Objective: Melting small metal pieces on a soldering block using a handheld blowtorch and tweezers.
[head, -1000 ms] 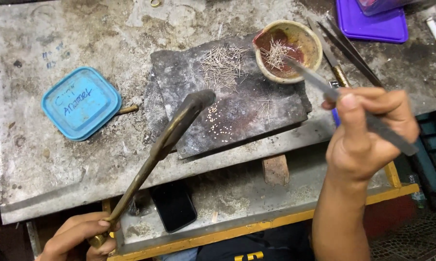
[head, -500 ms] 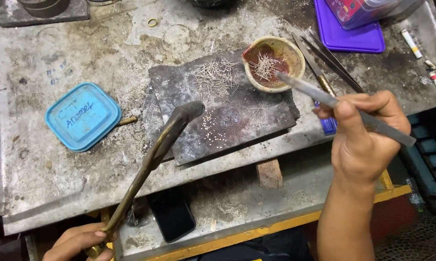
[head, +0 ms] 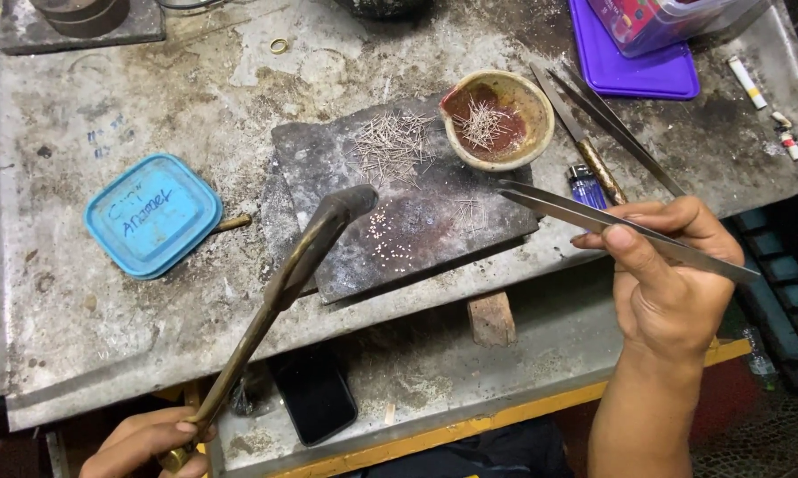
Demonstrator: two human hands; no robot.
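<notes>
Two hands are in view. The right hand (head: 673,283) pinches one long pair of steel tweezers (head: 594,217) between thumb and fingers, its tips close together and hovering just above the right edge of the one dark slab (head: 417,230) lying on the bench (head: 151,115). The left hand (head: 151,443), at the bottom edge, is closed around the lower end of one brass torch (head: 284,283), whose bent nozzle hangs over the left part of the slab.

On the slab lie one loose heap of thin wire pieces (head: 392,142) near its upper edge, a scatter of tiny pale beads (head: 386,239) near the middle, too small to count, and a smaller cluster of wire bits (head: 470,212) just under the tweezer tips.

One clay bowl (head: 532,115) sits at the slab's upper right corner, holding reddish powder and more wire pieces. To its right lie two more long tools (head: 611,124) crossing each other, and one blue lighter (head: 585,186) beside them. One blue square lid (head: 151,217) lies well to the left of the slab. One purple lid (head: 638,75) sits at the top right under a clear box. One small ring (head: 278,45) lies near the top. One black phone (head: 315,398) rests on the lower shelf, with one wooden block (head: 492,319) near it.
</notes>
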